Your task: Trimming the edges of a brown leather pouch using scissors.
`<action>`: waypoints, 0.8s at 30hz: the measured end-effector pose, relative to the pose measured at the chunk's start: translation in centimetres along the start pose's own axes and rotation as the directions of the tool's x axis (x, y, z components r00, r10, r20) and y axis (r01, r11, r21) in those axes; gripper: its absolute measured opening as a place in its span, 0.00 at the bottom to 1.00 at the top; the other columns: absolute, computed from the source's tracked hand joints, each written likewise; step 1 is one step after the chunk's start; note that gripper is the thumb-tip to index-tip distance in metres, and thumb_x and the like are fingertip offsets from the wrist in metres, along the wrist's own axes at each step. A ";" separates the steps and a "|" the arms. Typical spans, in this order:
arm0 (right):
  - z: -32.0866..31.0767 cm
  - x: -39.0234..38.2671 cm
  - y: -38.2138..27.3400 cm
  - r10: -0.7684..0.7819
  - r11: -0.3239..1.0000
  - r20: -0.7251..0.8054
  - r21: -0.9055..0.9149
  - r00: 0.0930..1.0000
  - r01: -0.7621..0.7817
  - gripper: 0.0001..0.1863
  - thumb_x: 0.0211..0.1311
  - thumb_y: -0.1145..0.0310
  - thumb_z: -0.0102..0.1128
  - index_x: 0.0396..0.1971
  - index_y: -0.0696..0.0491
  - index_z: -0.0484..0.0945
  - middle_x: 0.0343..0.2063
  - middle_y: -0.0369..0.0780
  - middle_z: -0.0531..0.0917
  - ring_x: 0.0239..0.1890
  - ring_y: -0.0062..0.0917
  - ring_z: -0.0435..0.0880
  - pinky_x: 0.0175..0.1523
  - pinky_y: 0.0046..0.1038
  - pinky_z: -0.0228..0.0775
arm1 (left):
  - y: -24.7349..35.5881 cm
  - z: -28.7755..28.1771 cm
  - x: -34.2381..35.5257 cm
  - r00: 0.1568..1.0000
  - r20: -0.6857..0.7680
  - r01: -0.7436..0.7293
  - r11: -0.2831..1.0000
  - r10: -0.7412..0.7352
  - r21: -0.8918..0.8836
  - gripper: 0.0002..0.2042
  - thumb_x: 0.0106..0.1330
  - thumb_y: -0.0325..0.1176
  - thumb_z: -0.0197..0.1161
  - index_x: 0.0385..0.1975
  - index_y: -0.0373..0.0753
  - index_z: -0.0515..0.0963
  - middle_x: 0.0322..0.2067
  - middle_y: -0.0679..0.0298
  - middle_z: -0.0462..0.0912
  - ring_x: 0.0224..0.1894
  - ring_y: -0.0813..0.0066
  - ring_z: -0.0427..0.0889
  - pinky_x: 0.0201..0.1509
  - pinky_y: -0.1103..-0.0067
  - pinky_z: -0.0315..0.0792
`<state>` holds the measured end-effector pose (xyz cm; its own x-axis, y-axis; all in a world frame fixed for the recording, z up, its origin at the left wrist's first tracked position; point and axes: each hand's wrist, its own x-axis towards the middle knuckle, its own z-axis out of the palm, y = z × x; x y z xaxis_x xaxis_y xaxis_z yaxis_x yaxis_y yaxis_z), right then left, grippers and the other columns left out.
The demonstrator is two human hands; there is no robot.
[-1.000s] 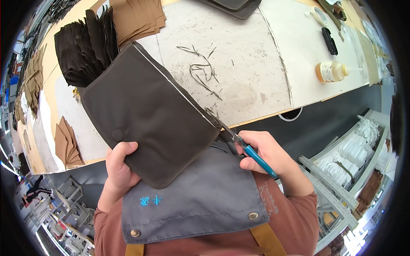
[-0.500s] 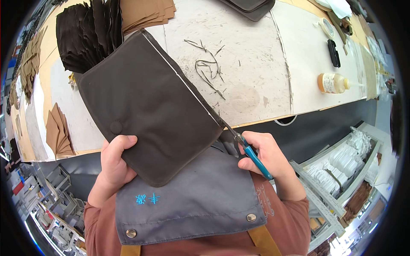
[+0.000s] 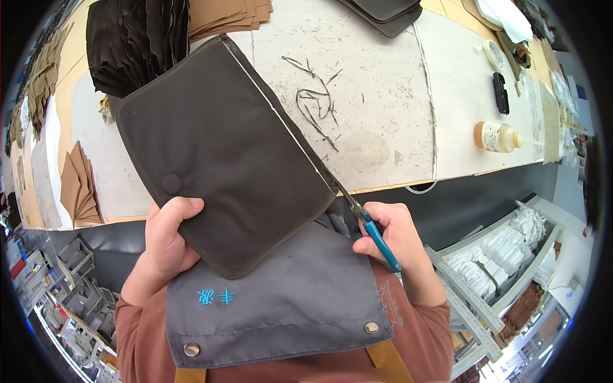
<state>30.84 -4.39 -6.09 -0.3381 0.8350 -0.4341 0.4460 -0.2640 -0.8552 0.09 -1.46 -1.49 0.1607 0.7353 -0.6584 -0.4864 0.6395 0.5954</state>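
A dark brown leather flap-like panel [image 3: 223, 140] with rounded corners is held slantwise in front of me, over the table's front edge and my grey apron. It has a round raised bump near its left side and a pale line along its long right edge. My left hand [image 3: 167, 236] grips its lower left edge, thumb on top, other fingers hidden underneath. Closed round the teal handle of a pair of scissors [image 3: 378, 241] is my right hand [image 3: 399, 239]. The scissors' blades lie against the panel's right corner, along the edge strip; how far apart they are is unclear.
Thin dark offcuts [image 3: 316, 102] lie on the worn white tabletop [image 3: 370, 83]. Behind the panel stand dark leather pieces [image 3: 137, 45] and brown sheets [image 3: 230, 14]. At right are a bottle of amber liquid [image 3: 495, 136], a black object [image 3: 500, 93] and a tape roll [image 3: 493, 55].
The whole view has shifted slightly. The panel stays in my left hand and the scissors in my right, at the same corner, with barely any change between them.
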 end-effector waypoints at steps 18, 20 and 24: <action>0.3 0.5 0.7 -0.063 0.997 -0.019 -0.033 0.998 0.063 0.37 0.41 0.33 0.66 0.19 0.55 0.63 0.14 0.37 0.61 0.18 0.27 0.60 0.25 0.27 0.59 | 0.0 0.4 0.1 1.000 0.010 0.014 1.000 -0.014 0.002 0.24 0.56 0.24 0.44 0.56 0.25 0.61 0.53 0.46 0.70 0.54 0.54 0.74 0.56 0.65 0.72; 0.6 0.7 0.4 -0.083 0.996 -0.036 -0.049 0.996 0.081 0.40 0.42 0.28 0.59 0.23 0.56 0.64 0.17 0.39 0.64 0.20 0.31 0.63 0.28 0.29 0.62 | 0.1 0.5 0.1 1.000 -0.001 0.018 1.000 -0.018 0.019 0.24 0.56 0.24 0.44 0.55 0.25 0.61 0.53 0.46 0.71 0.53 0.55 0.75 0.55 0.65 0.73; 0.4 1.0 0.7 -0.060 0.992 0.027 -0.108 0.998 0.063 0.39 0.42 0.28 0.59 0.24 0.55 0.64 0.18 0.40 0.65 0.20 0.33 0.66 0.28 0.31 0.62 | 0.2 0.5 0.1 0.999 0.001 0.045 0.999 -0.045 0.024 0.23 0.56 0.24 0.45 0.55 0.25 0.62 0.52 0.46 0.72 0.52 0.55 0.76 0.54 0.66 0.73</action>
<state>30.49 -3.93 -7.20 -0.3868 0.8359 -0.3894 0.5111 -0.1571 -0.8450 0.47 -1.12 -1.21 0.1833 0.7064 -0.6837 -0.4583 0.6767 0.5762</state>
